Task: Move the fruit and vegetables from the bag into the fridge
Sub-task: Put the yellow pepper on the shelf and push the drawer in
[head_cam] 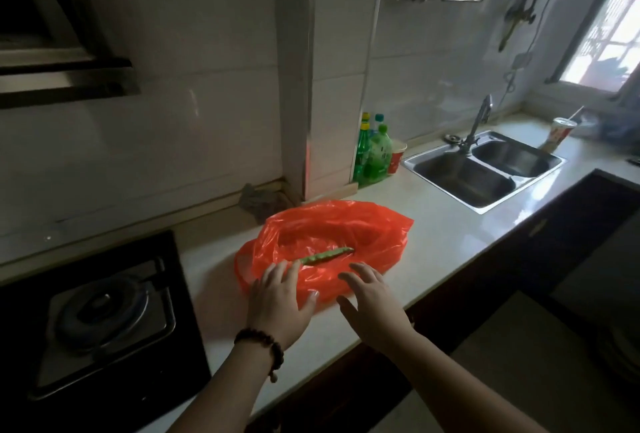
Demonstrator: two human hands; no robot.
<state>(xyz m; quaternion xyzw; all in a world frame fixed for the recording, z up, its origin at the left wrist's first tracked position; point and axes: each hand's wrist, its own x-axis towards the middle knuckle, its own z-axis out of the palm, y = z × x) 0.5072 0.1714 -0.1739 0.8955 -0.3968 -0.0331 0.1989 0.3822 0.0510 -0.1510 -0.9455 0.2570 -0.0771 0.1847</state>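
- A crumpled, translucent orange-red plastic bag (325, 245) lies slumped and open-mouthed on a pale stone kitchen counter (446, 242), between a black gas hob (104, 315) on the left and a steel double-basin sink (485, 169) on the right.
- One long, bumpy green bean pod (327, 255) rests on the plastic at the bag's mouth, lying roughly left to right. It is the only produce visible; whether more sits under the folds cannot be told.
- The left hand (280, 301), with a dark beaded bracelet (265, 342) on the wrist, lies palm down with fingers spread on the near-left edge of the bag. Its fingertips are just beside the pod's left end and grip nothing.
- The right hand (372, 301) hovers palm down at the near-right edge of the bag, fingers spread and loose, empty.
- The step in hand appears to be taking the pod out of the bag.
- To do it well, the left hand should pin the thin plastic flat so it does not lift, while the right hand pinches the pod near its middle and raises it level.
- A light grip is likely enough; a hard squeeze could snap the pod.
- The fridge is not in view.
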